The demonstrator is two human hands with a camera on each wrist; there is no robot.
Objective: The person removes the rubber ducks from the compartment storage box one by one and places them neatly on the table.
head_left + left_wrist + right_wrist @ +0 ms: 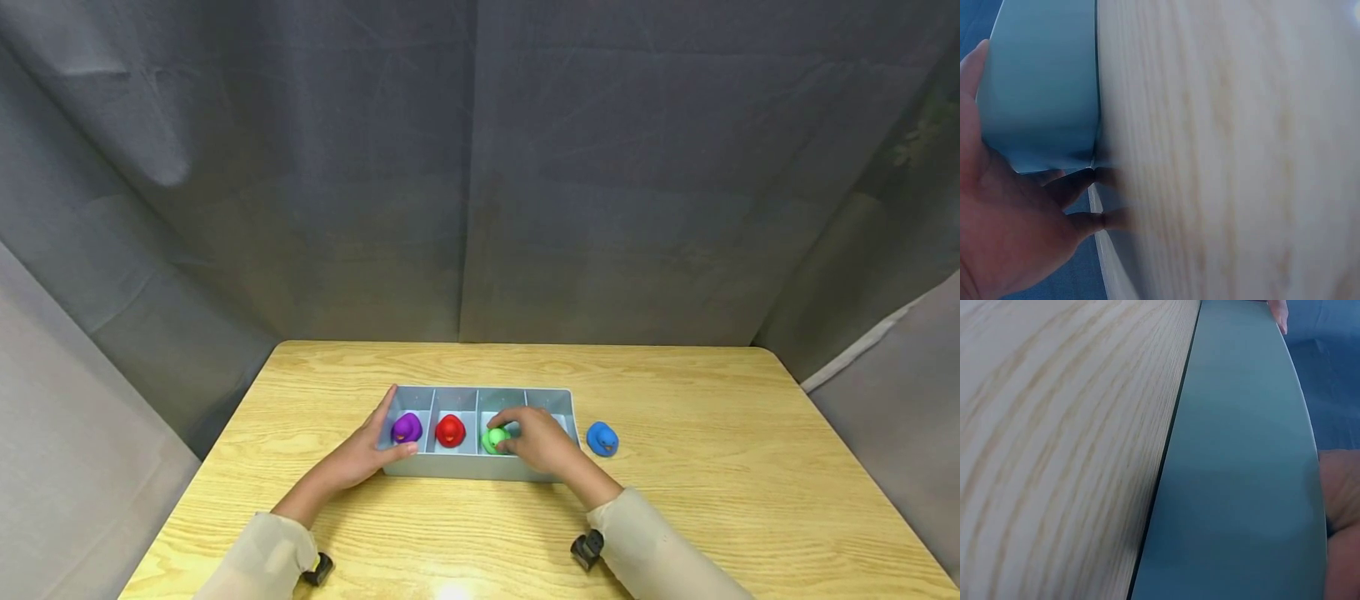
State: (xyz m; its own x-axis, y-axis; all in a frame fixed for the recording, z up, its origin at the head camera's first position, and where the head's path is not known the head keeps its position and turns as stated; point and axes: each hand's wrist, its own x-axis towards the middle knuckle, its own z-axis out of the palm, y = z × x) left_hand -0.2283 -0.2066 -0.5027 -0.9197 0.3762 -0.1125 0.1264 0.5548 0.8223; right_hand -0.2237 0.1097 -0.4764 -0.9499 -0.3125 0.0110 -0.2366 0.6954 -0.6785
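A grey-blue box [459, 467] with a row of compartments sits lengthwise on the table. My left hand [360, 454] grips its left end, thumb over the front rim and fingers along the end wall; the left wrist view shows that hand [1016, 225] around the box corner [1041, 94]. With thumb and fingers, my right hand [542, 439] pinches a green rubber duck [495, 440] inside the third compartment from the left. A purple duck [407, 428] lies in the leftmost compartment, and a red duck [450, 431] in the one beside it. My right wrist partly covers the rightmost compartment.
A blue rubber duck [602, 439] stands on the wooden table [712, 467] just right of the box. Grey cloth curtains [360, 192] hang behind the table and along both sides. Each sleeve has a small black device [587, 549] at the wrist.
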